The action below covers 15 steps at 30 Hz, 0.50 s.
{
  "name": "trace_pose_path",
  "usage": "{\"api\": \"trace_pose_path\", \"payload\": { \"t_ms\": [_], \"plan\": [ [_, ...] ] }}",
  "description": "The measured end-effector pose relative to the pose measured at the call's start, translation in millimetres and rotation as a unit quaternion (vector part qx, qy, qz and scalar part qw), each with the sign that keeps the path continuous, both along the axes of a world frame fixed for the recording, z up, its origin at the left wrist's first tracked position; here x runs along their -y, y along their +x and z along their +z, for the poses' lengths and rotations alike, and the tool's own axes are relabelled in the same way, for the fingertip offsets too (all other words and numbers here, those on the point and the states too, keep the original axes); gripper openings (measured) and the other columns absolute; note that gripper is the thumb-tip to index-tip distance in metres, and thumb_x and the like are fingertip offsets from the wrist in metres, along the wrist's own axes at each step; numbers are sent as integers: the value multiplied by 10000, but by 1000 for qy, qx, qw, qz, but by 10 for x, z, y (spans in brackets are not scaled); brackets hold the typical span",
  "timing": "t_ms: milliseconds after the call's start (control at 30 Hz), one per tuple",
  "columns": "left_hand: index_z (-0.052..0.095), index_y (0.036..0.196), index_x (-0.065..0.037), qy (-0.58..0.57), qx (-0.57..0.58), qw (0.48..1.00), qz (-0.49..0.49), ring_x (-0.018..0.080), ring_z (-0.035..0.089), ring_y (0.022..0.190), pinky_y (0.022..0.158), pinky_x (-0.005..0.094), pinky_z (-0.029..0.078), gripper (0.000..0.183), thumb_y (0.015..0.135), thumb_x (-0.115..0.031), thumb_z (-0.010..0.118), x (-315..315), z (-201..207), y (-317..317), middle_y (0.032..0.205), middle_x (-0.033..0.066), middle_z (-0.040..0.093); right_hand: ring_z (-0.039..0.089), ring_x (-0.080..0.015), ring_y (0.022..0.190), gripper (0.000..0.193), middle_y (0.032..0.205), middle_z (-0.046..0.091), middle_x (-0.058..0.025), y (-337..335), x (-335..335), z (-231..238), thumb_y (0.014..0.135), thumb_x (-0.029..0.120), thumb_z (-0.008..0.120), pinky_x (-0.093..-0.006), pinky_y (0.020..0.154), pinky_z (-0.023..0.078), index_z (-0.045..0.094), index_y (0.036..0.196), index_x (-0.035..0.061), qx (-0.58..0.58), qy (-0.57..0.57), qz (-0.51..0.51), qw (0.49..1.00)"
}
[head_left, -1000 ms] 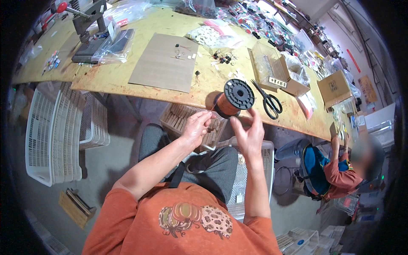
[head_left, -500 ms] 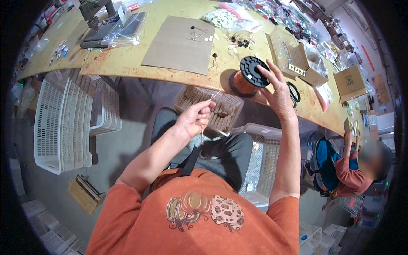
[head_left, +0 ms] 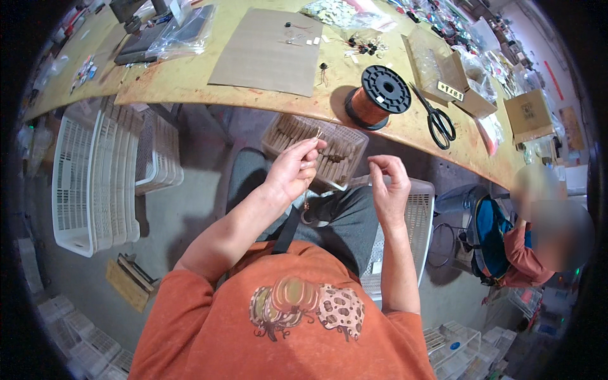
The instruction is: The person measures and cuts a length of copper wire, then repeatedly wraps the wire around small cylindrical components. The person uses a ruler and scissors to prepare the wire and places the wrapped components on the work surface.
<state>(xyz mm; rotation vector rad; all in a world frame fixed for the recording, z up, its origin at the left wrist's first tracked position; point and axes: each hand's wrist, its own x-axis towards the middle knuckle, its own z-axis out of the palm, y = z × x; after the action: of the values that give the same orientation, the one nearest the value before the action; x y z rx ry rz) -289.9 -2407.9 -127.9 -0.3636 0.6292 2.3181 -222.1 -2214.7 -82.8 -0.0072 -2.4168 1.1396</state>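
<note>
My left hand [head_left: 295, 166] is closed over my lap, pinching a thin copper-coloured wire [head_left: 318, 134]. One end of it pokes up past the fingertips and another part dangles below the palm. My right hand [head_left: 391, 180] is raised over my right thigh, thumb and fingers bent together in a pinch. Whatever it may hold is too fine to make out. Beyond it, a black spool [head_left: 384, 88] wound with copper-coloured wire stands tilted at the table's near edge. Black-handled scissors [head_left: 438, 123] lie just right of the spool.
The yellow table [head_left: 171, 88] carries a grey-brown cardboard sheet [head_left: 263, 54] with small parts, and cardboard boxes [head_left: 437, 69]. Below its edge is a basket [head_left: 362, 142] of bundled sticks. Stacked white crates [head_left: 79, 183] stand left; a person [head_left: 529, 247] sits at right.
My right hand has left the spool and drawn back toward my lap, its fingers closing. The left hand stays nearly in place with the wire. The scissors now show fully.
</note>
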Motion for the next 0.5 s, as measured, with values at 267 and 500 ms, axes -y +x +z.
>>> {"api": "trace_pose_path", "payload": {
  "t_ms": [267,500],
  "plan": [
    [561,893,-3,-111,-62,992,20,16,318,455,360,156,215,155,909,-150,514,-50,57,133,584,-47,394,561,-357,931,251,991,591,-187,-563,-1358,166,840,63,544,-399,803,460,545,1082,-2,-54,279,-167,944],
    [572,885,-6,-99,-83,991,20,4,322,462,357,147,216,134,887,-139,555,5,55,88,586,-51,408,567,-396,922,473,1000,573,-241,-968,-1956,120,789,96,538,-460,788,464,416,1243,45,127,367,-124,913]
  ]
}}
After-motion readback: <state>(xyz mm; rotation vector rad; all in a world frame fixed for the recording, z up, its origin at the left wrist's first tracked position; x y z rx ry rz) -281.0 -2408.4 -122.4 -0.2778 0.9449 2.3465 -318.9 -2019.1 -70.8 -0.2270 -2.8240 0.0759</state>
